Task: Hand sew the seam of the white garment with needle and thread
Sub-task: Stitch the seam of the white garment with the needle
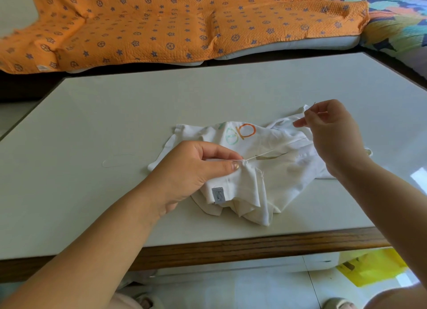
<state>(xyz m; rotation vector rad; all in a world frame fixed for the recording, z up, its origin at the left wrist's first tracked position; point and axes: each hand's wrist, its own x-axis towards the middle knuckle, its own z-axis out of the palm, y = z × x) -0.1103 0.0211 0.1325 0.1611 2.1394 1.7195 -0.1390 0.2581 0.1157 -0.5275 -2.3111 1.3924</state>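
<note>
A crumpled white garment (272,184) with orange and green print and a grey label lies on the pale table (115,114). My left hand (196,170) pinches a fold of the garment at the seam between thumb and fingers. My right hand (332,128) is raised over the garment's right side and pinches a thin needle (310,107) whose tip sticks up past the fingers. A white thread (275,149) runs taut from the seam at my left thumb up towards my right hand.
A loose loop of thread (115,162) lies on the table to the left of the garment. An orange patterned blanket (175,22) covers the sofa beyond the table. The wooden table edge (231,248) runs near me; a yellow bag (372,267) lies on the floor at lower right.
</note>
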